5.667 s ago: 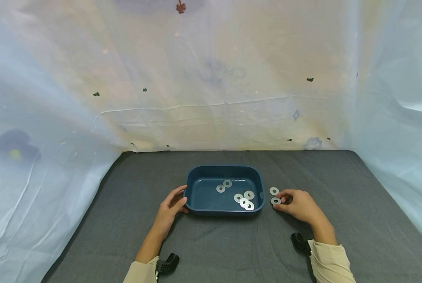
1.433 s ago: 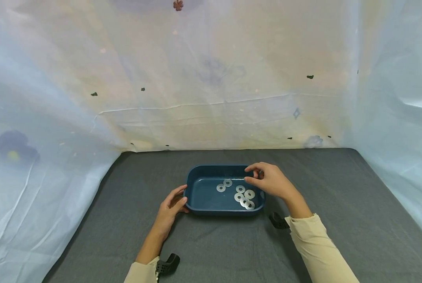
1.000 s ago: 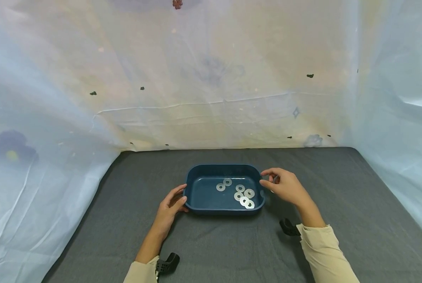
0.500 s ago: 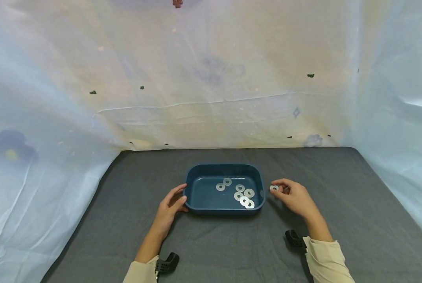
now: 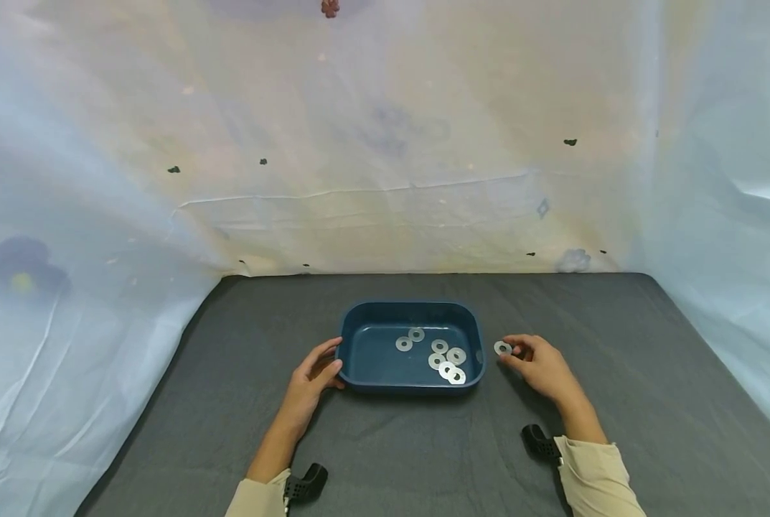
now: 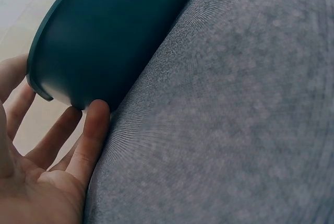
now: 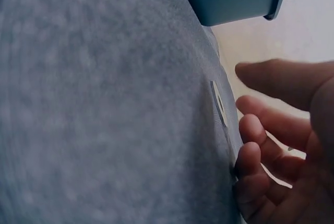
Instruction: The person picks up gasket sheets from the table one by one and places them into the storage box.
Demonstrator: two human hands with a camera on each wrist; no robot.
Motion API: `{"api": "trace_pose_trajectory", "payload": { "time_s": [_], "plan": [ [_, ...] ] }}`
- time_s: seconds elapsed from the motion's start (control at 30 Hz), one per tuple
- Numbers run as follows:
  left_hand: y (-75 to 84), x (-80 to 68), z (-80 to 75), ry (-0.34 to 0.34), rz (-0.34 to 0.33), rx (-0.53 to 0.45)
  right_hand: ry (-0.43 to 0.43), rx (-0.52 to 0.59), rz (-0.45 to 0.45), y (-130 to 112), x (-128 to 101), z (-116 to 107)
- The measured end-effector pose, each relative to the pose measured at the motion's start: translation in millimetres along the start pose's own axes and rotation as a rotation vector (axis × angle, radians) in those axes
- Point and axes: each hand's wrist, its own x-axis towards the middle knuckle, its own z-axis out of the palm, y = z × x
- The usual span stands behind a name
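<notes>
A dark blue rectangular tray [image 5: 410, 390] stands on the grey cloth, with several flat metal washers [image 5: 456, 355] lying in it, a few overlapping. My left hand [image 5: 311, 375] rests against the tray's left end, its fingers fairly straight; in the left wrist view, fingertips [image 6: 97, 110] touch the tray's outer wall [image 6: 99, 41]. Just right of the tray, one washer [image 5: 502, 347] lies on the cloth. My right hand [image 5: 542, 368] is beside that washer. In the right wrist view, thumb and fingers stand apart, and the washer [image 7: 219, 104] lies flat, apparently not gripped.
Grey cloth [image 5: 397, 459] covers the table around the tray. A pale patterned curtain [image 5: 385, 179] hangs behind the table and along both sides. A black wrist mount [image 5: 307, 482] sits at each sleeve cuff.
Of two washers earlier right of the tray, one now lies inside it. My right hand has moved from above the tray back right to the other washer. My left hand has stayed put.
</notes>
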Motion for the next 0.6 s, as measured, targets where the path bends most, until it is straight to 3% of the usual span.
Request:
{"api": "trace_pose_trajectory", "payload": {
  "time_s": [0.6],
  "plan": [
    [0.7,-0.6,0.1,-0.003,-0.012,-0.016,0.014,-0.054,0.056,3.5,1.1,6.7]
  ]
}}
